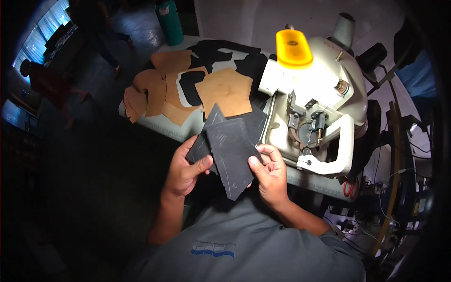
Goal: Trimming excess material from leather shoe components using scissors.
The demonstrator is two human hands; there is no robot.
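Observation:
In front of my chest I hold black leather pieces [230, 150] with pale chalk-like lines on their faces. They overlap, and one pointed corner sticks up at the top. My left hand [187, 169] is closed on the left piece, its thumb lying on top. My right hand [270, 171] pinches the right edge between thumb and fingers. Part of each hand's fingers is hidden under the leather. Just beyond my right hand stands a white leather skiving machine [324, 108], lit by a bright lamp with a yellow top [294, 48].
Tan leather cutouts [224, 91] and black cutouts [221, 49] are piled on the white table [169, 127]. A teal bottle [169, 21] stands at the back. Red-handled scissors [349, 189] sit by the table's right edge. Thread cones [344, 27] rise behind the machine. Two people are at the far left.

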